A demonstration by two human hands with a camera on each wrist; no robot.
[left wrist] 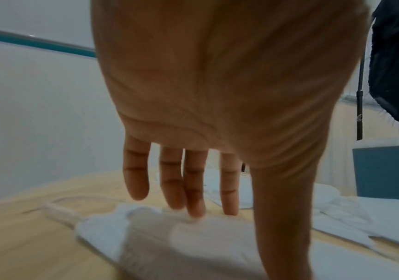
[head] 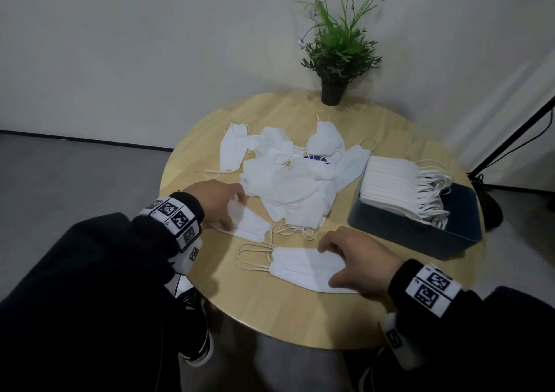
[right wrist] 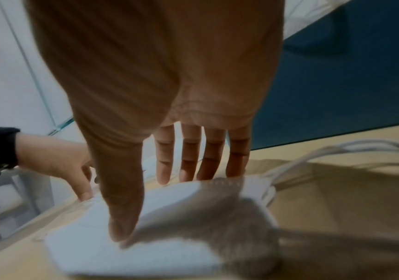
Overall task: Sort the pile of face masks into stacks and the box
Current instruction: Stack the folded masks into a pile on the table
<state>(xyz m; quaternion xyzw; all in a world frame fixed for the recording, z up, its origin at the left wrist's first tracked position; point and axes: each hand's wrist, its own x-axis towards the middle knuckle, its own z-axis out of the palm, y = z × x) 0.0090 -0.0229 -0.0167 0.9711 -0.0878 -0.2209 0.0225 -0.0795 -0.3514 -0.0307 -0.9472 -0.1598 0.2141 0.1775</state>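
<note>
On the round wooden table (head: 300, 316) lies a loose pile of white face masks (head: 288, 175). My left hand (head: 231, 205) rests with straight fingers on one folded mask (head: 249, 226) at the pile's near left; the left wrist view shows the fingertips (left wrist: 195, 210) touching this mask (left wrist: 110, 231). My right hand (head: 333, 264) lies flat on a small stack of folded masks (head: 300, 268) near the front edge, the thumb (right wrist: 122, 227) pressing that stack (right wrist: 169, 255). A dark blue box (head: 405, 232) at the right holds a stack of flat pleated masks (head: 387, 184).
A potted plant (head: 333, 91) stands at the table's far edge. Something purple (head: 315, 158) shows under the pile. A black stand leg (head: 510, 136) and cables sit on the floor to the right. Ear loops (head: 255, 256) trail left from the near stack.
</note>
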